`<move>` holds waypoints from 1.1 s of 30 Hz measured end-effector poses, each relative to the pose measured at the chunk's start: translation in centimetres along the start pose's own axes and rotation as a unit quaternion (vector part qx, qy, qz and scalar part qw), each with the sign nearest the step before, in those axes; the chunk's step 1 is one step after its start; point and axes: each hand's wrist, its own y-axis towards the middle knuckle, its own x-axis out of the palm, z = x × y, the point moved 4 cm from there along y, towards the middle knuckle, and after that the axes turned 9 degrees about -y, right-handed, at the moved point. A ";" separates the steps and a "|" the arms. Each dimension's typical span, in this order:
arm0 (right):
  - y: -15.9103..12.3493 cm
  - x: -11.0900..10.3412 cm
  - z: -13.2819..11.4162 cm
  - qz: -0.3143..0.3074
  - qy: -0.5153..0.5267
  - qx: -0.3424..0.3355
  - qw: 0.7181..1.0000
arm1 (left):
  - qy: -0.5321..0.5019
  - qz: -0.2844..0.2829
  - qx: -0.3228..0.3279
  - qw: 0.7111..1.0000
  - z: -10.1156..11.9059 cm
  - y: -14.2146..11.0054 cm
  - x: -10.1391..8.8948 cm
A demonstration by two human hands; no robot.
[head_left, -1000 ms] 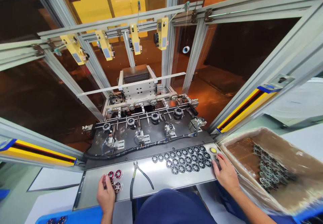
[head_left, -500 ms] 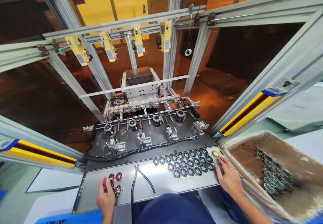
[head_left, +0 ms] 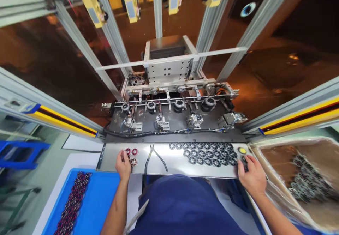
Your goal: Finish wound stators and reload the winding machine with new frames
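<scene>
My left hand (head_left: 123,167) rests at the left end of the metal tray (head_left: 172,166), fingers curled at a small group of round wound stators (head_left: 135,151) with red and copper coils. A dark reddish round part shows at its fingertips, mostly hidden. At the tray's right end is my right hand (head_left: 253,176), thumb and fingers bent around a small dark round thing that I cannot make out, just below a yellow button (head_left: 242,150). Rows of black spoked round parts (head_left: 208,161) lie to its left. Pliers (head_left: 152,154) with dark handles lie spread between the two groups.
Behind the tray stands a machine bed (head_left: 174,122) with several round fixtures. Yellow light-curtain posts (head_left: 66,120) flank it. A plastic-lined box (head_left: 275,154) of ring parts stands right; a blue tray (head_left: 97,199) of stators lies left.
The view has tilted down and shifted, bringing the blue tray into sight. My right hand sits a little closer beneath the yellow button. My left hand stays beside the red stators.
</scene>
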 end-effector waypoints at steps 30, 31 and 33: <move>-0.7 0.5 0.4 -0.024 0.015 0.062 0.998 | 0.034 0.001 0.042 0.999 0.8 0.4 -0.5; -0.7 0.5 0.4 -0.026 0.014 0.065 0.997 | 0.035 0.000 0.044 0.998 0.9 0.4 -0.6; -0.7 0.4 0.3 -0.031 0.014 0.069 0.997 | 0.036 -0.001 0.047 0.998 1.0 0.4 -0.6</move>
